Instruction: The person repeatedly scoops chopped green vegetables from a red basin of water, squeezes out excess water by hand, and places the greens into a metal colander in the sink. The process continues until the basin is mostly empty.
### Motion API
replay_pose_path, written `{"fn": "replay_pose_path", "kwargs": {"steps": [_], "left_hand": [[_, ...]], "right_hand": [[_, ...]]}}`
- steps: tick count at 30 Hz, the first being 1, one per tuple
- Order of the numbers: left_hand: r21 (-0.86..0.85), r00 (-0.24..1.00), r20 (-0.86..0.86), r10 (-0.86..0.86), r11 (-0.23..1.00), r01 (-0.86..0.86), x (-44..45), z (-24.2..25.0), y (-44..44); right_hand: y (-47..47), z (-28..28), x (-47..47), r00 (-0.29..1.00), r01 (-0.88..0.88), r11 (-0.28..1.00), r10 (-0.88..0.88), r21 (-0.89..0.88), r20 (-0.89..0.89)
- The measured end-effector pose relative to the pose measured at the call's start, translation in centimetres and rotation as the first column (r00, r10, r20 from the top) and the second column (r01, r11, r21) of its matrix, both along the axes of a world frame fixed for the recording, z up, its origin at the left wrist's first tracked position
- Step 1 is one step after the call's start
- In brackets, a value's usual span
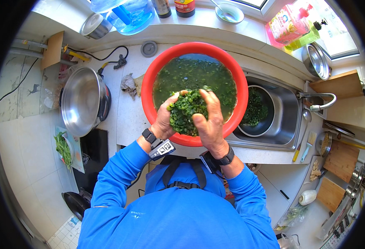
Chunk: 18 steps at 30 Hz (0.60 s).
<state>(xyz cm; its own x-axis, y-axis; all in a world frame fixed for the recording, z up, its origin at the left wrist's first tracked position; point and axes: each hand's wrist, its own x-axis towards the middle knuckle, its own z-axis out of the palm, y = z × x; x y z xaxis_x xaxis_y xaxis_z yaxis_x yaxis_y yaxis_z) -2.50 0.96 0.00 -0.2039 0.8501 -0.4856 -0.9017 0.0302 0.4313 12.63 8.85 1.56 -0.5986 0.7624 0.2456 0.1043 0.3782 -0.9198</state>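
Observation:
A big clump of chopped leafy greens (187, 115) lies cupped in my left hand (164, 116), over the near side of a red plastic basin (148, 77). My right hand (212, 123) is beside the clump on its right, fingers apart and thumb over its edge; whether it bears any of the weight is unclear. Murky green water (195, 71) with floating leaf bits fills the basin. To the right, a dark round pot (268, 123) holding more chopped greens sits in the steel sink (286, 115).
A large steel pan (79, 99) stands at the left, near a plate of green stalks (65, 151). The faucet (324, 102) is right of the sink, with a ladle (306, 119) and a brush (309, 144) nearby. Bottles and a bowl (232, 11) line the sill.

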Motion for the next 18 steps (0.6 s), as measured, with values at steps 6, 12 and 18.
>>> {"fn": "replay_pose_path", "kwargs": {"steps": [6,12,18], "left_hand": [[0.101,0.996,0.039,0.077,0.992,-0.08,-0.7,1.1,0.6],[0.143,0.99,-0.061,0.128,0.983,-0.118,0.5,1.6,0.9],[0.062,0.97,-0.184,0.159,0.987,-0.15,1.6,1.8,0.3]], "right_hand": [[-2.8,-2.0,0.8,0.923,-0.02,0.626,-0.288,-0.78,-0.254],[-5.1,-1.7,-1.4,0.823,-0.301,0.098,-0.475,-0.949,-0.31],[-4.1,-0.3,-2.1,0.8,-0.288,0.198,-0.487,-0.937,-0.349]]}}
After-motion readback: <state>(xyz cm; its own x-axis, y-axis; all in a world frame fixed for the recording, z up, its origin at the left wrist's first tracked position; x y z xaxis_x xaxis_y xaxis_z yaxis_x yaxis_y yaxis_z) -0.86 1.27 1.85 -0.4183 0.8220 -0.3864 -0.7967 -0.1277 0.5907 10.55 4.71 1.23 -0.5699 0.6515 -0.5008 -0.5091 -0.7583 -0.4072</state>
